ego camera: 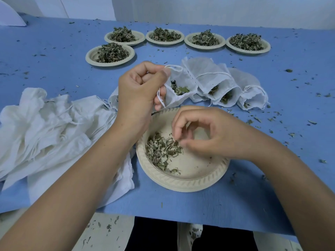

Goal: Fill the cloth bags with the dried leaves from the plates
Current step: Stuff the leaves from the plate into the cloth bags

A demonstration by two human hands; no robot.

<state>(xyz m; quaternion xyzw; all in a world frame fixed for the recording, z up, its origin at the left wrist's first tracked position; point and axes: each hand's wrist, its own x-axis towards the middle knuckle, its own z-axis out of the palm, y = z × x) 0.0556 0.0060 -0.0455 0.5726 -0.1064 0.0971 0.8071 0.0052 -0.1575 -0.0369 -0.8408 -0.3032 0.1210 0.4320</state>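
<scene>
Left hand (139,87) pinches open a white cloth drawstring bag (188,78) just beyond the beige paper plate (181,182); right hand (208,134) curls over its dried green leaves (161,151) — grasp unclear. A loose pinch could scatter them.

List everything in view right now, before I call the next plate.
full plates: five, beige, heaped with dried leaves, far side; four in a row, one in front at left
near plate: one, beige, near edge, few leaves on it
held bag: one, white, partly filled, just beyond near plate
filled bags: at least three, white, lying right of held bag
empty bags: pile, count unclear, white, left of near plate
table: one, blue, strewn with leaf scraps
left grip: pinches held bag's mouth
right grip: curled over near plate's leaves; whether it pinches any cannot be told
</scene>
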